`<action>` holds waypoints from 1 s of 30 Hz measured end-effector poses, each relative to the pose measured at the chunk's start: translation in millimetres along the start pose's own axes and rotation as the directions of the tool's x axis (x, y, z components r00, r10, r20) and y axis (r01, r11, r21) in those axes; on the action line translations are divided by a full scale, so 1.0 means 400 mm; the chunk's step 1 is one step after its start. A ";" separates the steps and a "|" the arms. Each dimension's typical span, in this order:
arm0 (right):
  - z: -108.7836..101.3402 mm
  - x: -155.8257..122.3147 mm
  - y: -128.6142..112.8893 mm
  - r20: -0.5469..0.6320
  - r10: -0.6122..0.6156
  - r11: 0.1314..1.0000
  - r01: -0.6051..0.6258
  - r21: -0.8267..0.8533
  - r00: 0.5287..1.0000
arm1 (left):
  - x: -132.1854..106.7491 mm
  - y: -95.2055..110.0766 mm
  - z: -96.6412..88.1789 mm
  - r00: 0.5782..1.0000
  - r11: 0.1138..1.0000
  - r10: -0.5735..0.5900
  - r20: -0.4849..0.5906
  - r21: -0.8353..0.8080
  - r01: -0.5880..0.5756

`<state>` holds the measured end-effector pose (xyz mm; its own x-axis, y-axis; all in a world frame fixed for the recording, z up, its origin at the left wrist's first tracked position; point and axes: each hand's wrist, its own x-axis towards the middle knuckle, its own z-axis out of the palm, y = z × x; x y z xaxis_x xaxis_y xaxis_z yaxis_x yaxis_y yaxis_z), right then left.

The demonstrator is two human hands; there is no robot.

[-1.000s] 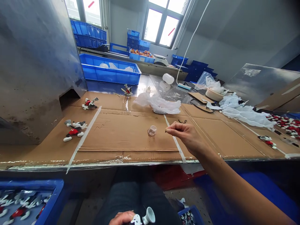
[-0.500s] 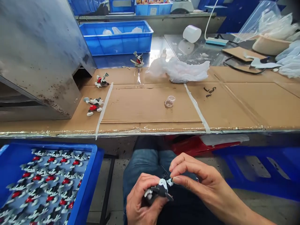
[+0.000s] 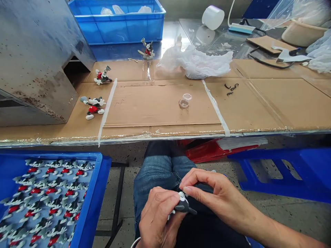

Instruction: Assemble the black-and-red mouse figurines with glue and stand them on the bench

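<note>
Above my lap, my left hand [image 3: 159,217] is wrapped round a small black-and-white mouse figurine [image 3: 183,205]. Its white face and dark ear show past the fingers, while most of the body is hidden in the palm. My right hand [image 3: 213,193] comes in from the right with thumb and forefinger pinched together at the figurine's face. Whatever sits between those fingertips is too small or too covered to make out.
On the cardboard-covered bench lie mouse figurines [image 3: 94,107], an opened small round pot [image 3: 183,103], curved black pieces [image 3: 232,90] and a crumpled plastic bag [image 3: 204,63]. A blue crate [image 3: 89,193] with several figurines stands lower left, beside a metal housing [image 3: 33,69]. A blue stool [image 3: 310,172] is at right.
The view has tilted down and shifted slightly. My right fingertips have come closer to the figurine's face, and the figurine has turned a little in my left hand, covering more of it.
</note>
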<state>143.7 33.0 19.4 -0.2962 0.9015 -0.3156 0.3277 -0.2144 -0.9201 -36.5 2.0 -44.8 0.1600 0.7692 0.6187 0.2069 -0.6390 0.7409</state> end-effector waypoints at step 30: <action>-0.001 0.003 0.003 0.022 -0.030 0.996 0.032 -0.081 0.999 | 0.001 0.013 -0.003 0.997 0.997 -0.075 0.014 -0.034 0.075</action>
<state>144.0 34.1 17.8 -0.3252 0.8993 -0.2925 0.3899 -0.1543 -0.9078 -36.5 -1.1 -40.7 0.1572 0.8149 0.5578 0.1850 -0.5791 0.7940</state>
